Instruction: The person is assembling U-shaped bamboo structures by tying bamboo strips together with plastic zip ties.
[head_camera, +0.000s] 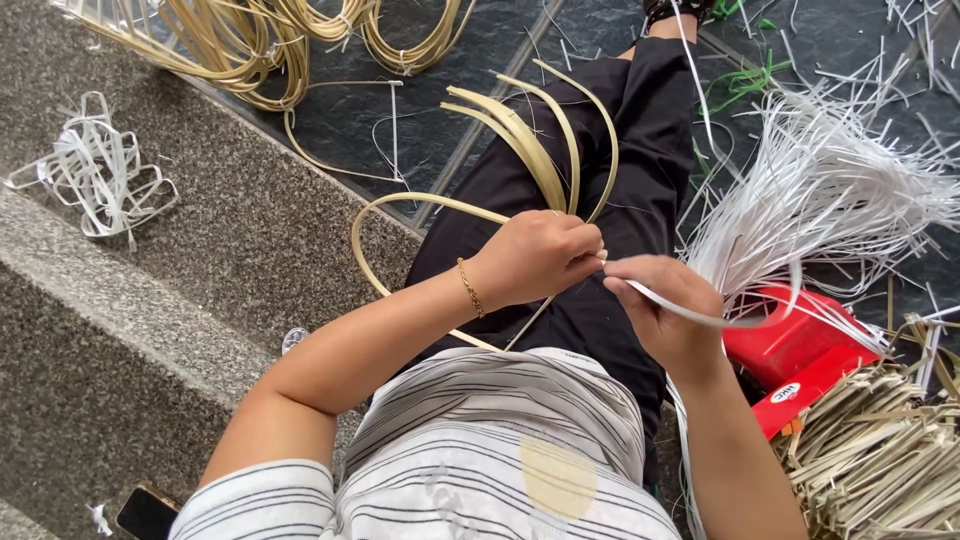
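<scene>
Our left hand (540, 255) is closed around bent cane strips (540, 150), their ends arching toward twelve o'clock over our lap. Our right hand (668, 305) pinches a white strap (700, 318) running toward three o'clock. Beyond, loose white strands (830, 190) crowd the right; the stone step (200, 260) lies at nine o'clock.

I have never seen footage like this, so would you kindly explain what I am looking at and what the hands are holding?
There is no machine here: one camera worn on a person's head looks down at their lap and bare hands. The left hand grips a bunch of bent pale cane strips. The right hand pinches a thin white strip. On the dark floor lie a sheaf of white strips, more cane loops, a red plastic container and a pile of cut cane pieces. A tangle of white strips rests on the stone step.
</scene>
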